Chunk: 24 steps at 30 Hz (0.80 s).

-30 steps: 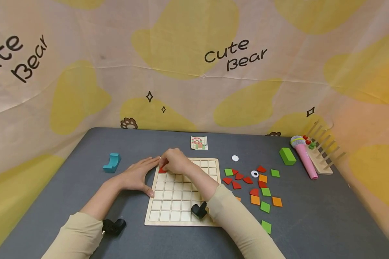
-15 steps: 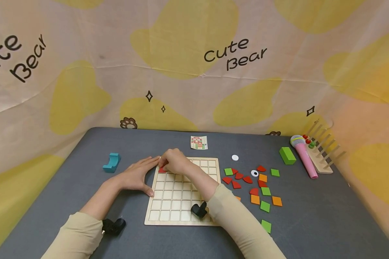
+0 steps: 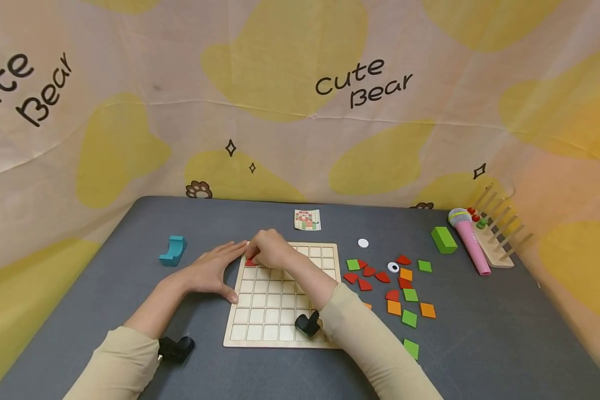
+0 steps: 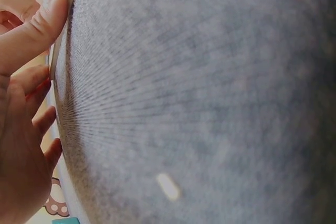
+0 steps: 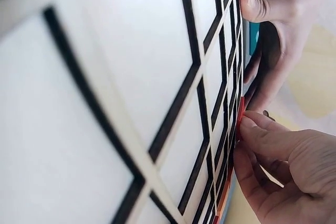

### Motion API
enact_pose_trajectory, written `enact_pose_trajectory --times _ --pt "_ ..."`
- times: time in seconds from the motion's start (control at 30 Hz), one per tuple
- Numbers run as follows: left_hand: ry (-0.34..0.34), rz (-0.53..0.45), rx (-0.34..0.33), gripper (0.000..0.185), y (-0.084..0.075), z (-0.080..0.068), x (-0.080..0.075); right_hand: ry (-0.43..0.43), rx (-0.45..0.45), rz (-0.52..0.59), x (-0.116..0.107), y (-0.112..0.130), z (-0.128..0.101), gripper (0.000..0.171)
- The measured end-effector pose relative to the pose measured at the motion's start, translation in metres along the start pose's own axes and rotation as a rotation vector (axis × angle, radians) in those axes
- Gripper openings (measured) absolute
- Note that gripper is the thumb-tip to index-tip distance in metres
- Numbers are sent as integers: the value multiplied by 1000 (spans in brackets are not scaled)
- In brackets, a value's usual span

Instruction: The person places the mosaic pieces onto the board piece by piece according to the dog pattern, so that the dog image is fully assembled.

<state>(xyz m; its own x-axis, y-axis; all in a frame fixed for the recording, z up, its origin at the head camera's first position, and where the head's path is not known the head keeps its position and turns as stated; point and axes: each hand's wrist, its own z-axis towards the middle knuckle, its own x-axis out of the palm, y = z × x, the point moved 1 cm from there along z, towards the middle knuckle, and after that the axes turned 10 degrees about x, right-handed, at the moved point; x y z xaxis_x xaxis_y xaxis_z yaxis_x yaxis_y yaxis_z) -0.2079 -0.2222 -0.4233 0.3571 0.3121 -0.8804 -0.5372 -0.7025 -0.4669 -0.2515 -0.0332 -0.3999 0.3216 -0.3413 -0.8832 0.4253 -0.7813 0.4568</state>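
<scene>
Nearest to me, both beige sleeves come up over the dark grey, felt-like bench [image 3: 130, 233]. A flat wooden board [image 3: 260, 333] lies square on it, pale and cut into a grid of shallow square cells with dark grooves between them.

My left hand [image 3: 207, 272] lies flat beside the board's left edge, fingers straight, thumb tip pressed against the rim; this grip is spread wide and has hold of nothing.

My right hand [image 3: 270, 250] sits over the board's far left corner, fingers curled down on a thin red tile [image 3: 250, 262]. The right wrist view shows the fingertips [image 5: 252, 129] pinching the tile's edge right at the board's surface, so this grip is closed round the tile. I cannot tell whether the tile is fully seated in its cell.

To the right of the board, loose flat tiles [image 3: 395, 289] are scattered on the bench: red quarter-rounds, orange and green squares, two white discs. Farther off lie a teal curved block [image 3: 173, 250], a green brick [image 3: 443, 240], a pink microphone [image 3: 470, 241] against a wooden peg rack [image 3: 500, 239], and a small pattern card [image 3: 307, 220].
</scene>
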Motion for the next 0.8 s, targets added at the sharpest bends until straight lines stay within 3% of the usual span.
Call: enact_pose_trajectory --times 0.33,0.5,0.8 --pt "3 7 -11 126 -1 2 1 -54 -1 109 -15 -14 -5 14" --pt "4 16 -17 125 -2 3 1 -66 51 168 -38 -40 -13 16" --pt "0 20 -20 125 -3 3 1 -86 126 139 -84 -90 -47 20"
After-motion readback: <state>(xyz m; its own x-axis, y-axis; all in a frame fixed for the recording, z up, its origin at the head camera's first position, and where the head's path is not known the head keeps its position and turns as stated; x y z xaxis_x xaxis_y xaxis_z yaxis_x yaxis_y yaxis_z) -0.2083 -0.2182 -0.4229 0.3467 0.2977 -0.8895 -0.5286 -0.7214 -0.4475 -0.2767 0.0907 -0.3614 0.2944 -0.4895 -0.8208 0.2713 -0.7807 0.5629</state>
